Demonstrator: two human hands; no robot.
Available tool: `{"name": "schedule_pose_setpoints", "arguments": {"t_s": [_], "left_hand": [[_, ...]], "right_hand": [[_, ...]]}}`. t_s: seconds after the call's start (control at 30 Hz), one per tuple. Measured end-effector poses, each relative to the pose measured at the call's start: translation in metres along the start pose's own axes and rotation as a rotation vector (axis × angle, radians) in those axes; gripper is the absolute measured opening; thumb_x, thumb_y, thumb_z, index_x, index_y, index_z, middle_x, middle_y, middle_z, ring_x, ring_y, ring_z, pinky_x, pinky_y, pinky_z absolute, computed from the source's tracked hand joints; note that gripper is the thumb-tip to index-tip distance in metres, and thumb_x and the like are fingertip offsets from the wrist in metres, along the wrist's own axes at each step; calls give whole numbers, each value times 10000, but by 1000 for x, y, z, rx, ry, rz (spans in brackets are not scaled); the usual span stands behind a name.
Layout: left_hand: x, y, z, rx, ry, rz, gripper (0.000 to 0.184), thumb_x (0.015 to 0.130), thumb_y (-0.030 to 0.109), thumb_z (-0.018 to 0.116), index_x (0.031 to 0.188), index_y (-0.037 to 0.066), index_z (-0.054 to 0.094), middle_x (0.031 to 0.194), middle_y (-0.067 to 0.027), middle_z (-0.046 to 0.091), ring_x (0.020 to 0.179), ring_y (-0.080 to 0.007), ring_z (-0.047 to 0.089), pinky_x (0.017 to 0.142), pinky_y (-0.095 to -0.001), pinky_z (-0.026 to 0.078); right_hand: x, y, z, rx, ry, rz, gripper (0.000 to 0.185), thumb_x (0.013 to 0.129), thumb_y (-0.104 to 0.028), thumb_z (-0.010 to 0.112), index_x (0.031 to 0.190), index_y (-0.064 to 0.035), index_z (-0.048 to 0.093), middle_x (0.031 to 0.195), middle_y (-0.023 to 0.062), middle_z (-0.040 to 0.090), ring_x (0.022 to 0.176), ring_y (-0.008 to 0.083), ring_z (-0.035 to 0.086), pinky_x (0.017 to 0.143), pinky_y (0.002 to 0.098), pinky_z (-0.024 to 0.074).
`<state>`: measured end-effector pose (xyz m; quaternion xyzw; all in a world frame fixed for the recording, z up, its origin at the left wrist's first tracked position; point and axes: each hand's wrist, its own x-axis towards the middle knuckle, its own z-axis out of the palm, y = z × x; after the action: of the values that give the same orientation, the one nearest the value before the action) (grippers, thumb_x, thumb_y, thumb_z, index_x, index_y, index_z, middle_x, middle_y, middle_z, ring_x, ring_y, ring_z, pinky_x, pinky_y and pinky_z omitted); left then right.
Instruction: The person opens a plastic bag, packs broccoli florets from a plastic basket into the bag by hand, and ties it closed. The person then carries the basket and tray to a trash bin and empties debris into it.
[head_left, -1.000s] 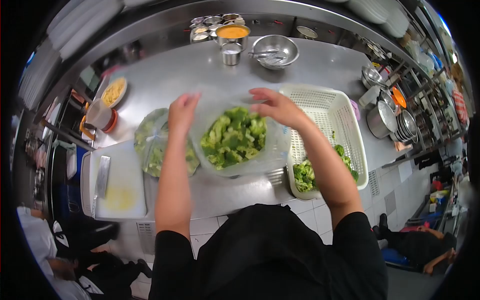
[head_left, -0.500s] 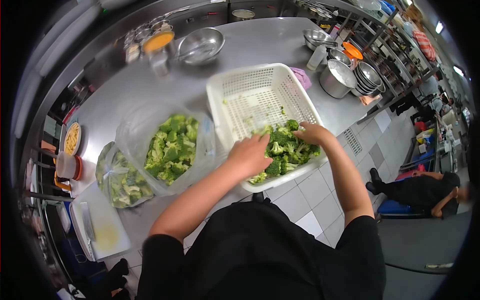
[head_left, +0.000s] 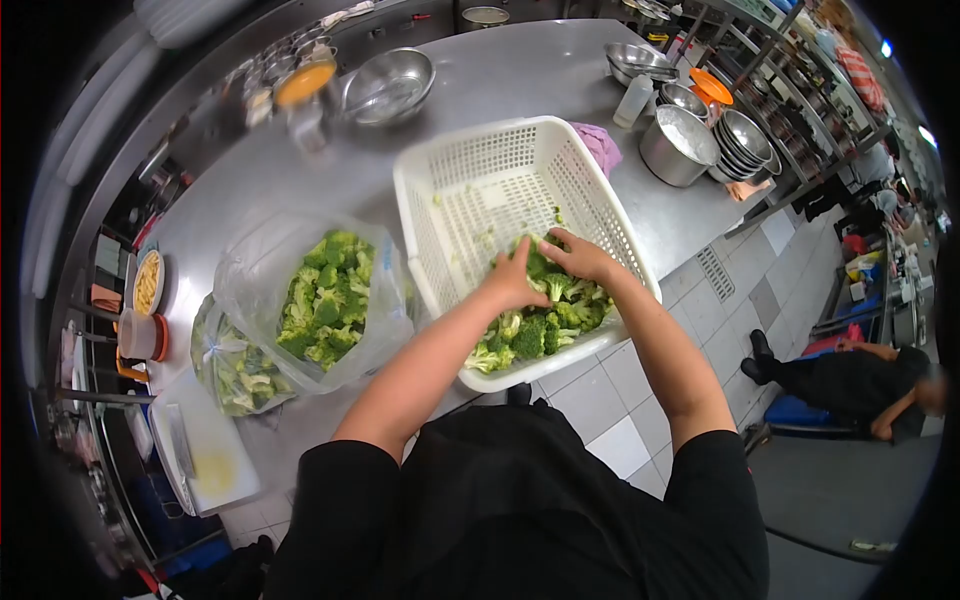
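Observation:
A white perforated basket (head_left: 420,215) stands at the front edge of the metal table, with broccoli florets (head_left: 535,335) heaped in its near end. Both hands reach into it. My left hand (head_left: 515,280) rests on the heap, its fingers apart. Beside it, my right hand (head_left: 580,255) has its fingers spread and curved over the far side of the florets. To the left lies an open clear plastic bag (head_left: 245,270) with broccoli inside. A tied bag of broccoli (head_left: 240,375) touches its left side.
A cutting board (head_left: 225,450) with a knife lies at the front left. Metal bowls (head_left: 390,88) and a pot of orange liquid (head_left: 305,85) stand at the back. Pots (head_left: 680,148) are at the right, and a person (head_left: 850,375) in black is beyond.
Over the last second, both hands have moved from the open bag to the basket. Since half a second ago, my right hand has shifted left, closer to my left hand, over the broccoli.

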<state>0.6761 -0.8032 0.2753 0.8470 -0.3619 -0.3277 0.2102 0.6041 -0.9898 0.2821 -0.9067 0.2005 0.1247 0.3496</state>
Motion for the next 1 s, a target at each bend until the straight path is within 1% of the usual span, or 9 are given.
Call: {"name": "schedule_pose_setpoints", "arguments": {"t_s": [0.17, 0.27, 0.37, 0.53, 0.73, 0.77, 0.8, 0.97, 1.0], "left_hand": [[17, -9, 2, -328, 71, 70, 1147, 665, 304, 818, 1560, 160, 114, 1425, -333, 335, 1155, -447, 560, 964, -445, 508], [13, -6, -2, -382, 63, 60, 1068, 669, 245, 797, 1535, 141, 181, 1404, -317, 359, 1137, -418, 563, 923, -426, 529], [10, -1, -2, -325, 134, 89, 1038, 673, 225, 791, 1526, 135, 207, 1382, -306, 378, 1160, -416, 548, 913, -426, 531], [-18, 19, -23, -404, 296, 219, 1037, 643, 193, 799, 1508, 134, 229, 1361, -296, 386, 1230, -438, 487, 1046, -431, 439], [-109, 46, -116, -407, 518, 282, 1017, 632, 131, 798, 1496, 152, 262, 1362, -258, 391, 1249, -433, 479, 1058, -434, 436], [-127, 43, -132, -395, 570, 282, 1013, 628, 114, 797, 1493, 150, 271, 1357, -256, 395, 1247, -429, 481, 1055, -434, 438], [-141, 34, -144, -303, 717, 344, 1047, 620, 97, 817, 1498, 182, 253, 1301, -259, 416, 1120, -464, 566, 982, -467, 495], [-235, -20, -203, -148, 957, 198, 990, 639, 106, 794, 1485, 166, 284, 1347, -223, 427, 1198, -418, 527, 982, -439, 485], [-248, -37, -209, -172, 938, 134, 986, 635, 78, 776, 1490, 154, 291, 1373, -232, 422, 1251, -415, 485, 1038, -430, 440]], "right_hand": [[-6, -8, 5, 444, -6, 20, 856, 839, -627, 657, 1432, -38, 468, 1388, 238, 531, 1283, 340, 514, 1068, 387, 397], [-3, -9, 5, 533, -63, 53, 837, 829, -599, 692, 1414, -37, 487, 1400, 224, 521, 1272, 318, 515, 1052, 382, 410], [-9, -14, -1, 431, 13, -5, 800, 832, -604, 683, 1386, -50, 522, 1366, 231, 549, 1252, 323, 535, 1034, 389, 425], [-27, -41, -24, 304, 182, -117, 753, 825, -614, 677, 1352, -87, 568, 1298, 216, 607, 1206, 327, 574, 1012, 384, 437], [-62, -156, -65, 275, 335, -382, 628, 878, -472, 688, 1345, -69, 567, 1286, 190, 617, 1186, 298, 588, 1002, 368, 447], [-65, -182, -68, 260, 349, -455, 636, 874, -472, 688, 1340, -56, 566, 1270, 194, 623, 1171, 296, 598, 996, 373, 453], [-67, -208, -67, 271, 335, -506, 646, 871, -484, 686, 1336, -51, 567, 1260, 199, 624, 1161, 297, 604, 986, 378, 461], [-55, -330, -29, 267, 208, -729, 749, 829, -580, 675, 1330, -33, 569, 1234, 250, 622, 1140, 347, 618, 966, 412, 484], [-42, -346, -10, 264, 175, -731, 765, 826, -596, 666, 1329, -27, 569, 1239, 260, 617, 1148, 369, 611, 975, 418, 479]]}}
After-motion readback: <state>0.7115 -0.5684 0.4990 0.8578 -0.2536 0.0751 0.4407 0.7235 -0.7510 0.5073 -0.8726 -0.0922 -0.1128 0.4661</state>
